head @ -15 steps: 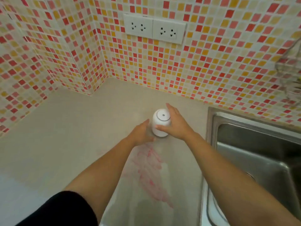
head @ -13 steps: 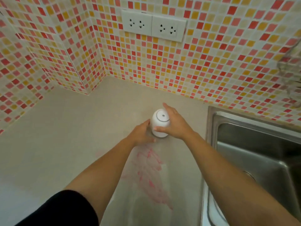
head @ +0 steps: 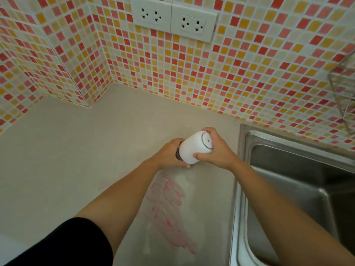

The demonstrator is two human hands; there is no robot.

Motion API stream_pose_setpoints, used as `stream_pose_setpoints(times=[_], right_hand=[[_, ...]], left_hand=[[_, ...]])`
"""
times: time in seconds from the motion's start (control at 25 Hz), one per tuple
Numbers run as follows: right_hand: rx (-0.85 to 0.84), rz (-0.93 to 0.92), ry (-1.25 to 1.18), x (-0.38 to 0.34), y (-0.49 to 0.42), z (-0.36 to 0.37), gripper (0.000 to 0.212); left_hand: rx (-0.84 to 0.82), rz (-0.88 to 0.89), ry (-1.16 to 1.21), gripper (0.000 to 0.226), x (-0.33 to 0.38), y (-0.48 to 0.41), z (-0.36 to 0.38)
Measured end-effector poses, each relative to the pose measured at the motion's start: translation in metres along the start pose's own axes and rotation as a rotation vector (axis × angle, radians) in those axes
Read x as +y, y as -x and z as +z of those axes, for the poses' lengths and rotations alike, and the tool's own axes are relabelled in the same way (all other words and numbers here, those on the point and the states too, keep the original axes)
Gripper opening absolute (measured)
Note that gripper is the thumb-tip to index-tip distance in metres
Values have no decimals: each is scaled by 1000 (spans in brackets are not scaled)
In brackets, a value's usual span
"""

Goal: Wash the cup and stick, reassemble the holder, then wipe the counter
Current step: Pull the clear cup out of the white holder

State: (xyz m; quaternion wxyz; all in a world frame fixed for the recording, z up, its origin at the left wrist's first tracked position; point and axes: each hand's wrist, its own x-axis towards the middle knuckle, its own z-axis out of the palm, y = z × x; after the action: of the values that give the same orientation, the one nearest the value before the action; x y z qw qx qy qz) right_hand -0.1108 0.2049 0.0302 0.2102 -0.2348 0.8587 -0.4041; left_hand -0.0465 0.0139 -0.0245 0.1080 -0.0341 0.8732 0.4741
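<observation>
Counted: 1 white holder [head: 194, 148], 2 hands on it – left hand [head: 170, 155] & right hand [head: 217, 150]. 2 wall sockets [head: 173, 18] noted, 1 steel sink [head: 299, 189], 1 pink smear [head: 171, 208] on 1 counter [head: 67, 160].

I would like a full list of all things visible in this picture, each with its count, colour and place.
holder: one, white, tilted, held in both hands above the counter
counter: one, beige, fills the lower left
pink marks: one patch, pink, on the counter near the holder
sink: one, steel, right of the counter
sockets: two, white, on the back wall
tiles: many, red, orange and cream, on the walls
rack: one, wire, on the wall at the right edge
sleeve: one, black, lower left
left hand: one, grips the holder's dark end
right hand: one, grips the holder's white body
</observation>
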Motion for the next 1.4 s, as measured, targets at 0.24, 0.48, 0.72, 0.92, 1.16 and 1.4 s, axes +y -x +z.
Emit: stream_pose_setpoints(times=[0.24, 0.48, 0.72, 0.92, 1.16, 1.4], right_hand=[[52, -38, 41, 4, 5, 6, 89], [33, -59, 158, -8, -1, 4, 85], [30, -85, 254, -21, -4, 0, 84], [36, -103, 290, -27, 0, -5, 84], [70, -105, 317, -36, 3, -11, 83], [134, -123, 257, -45, 12, -23, 81]], left_hand=[[-9, 33, 23, 95, 1, -3, 6], [27, 4, 68, 85, -1, 0, 4], [46, -37, 65, 77, -6, 0, 3], [32, -43, 59, 74, -7, 0, 1], [32, -39, 60, 78, -9, -2, 1], [40, -51, 88, 83, -8, 0, 1]])
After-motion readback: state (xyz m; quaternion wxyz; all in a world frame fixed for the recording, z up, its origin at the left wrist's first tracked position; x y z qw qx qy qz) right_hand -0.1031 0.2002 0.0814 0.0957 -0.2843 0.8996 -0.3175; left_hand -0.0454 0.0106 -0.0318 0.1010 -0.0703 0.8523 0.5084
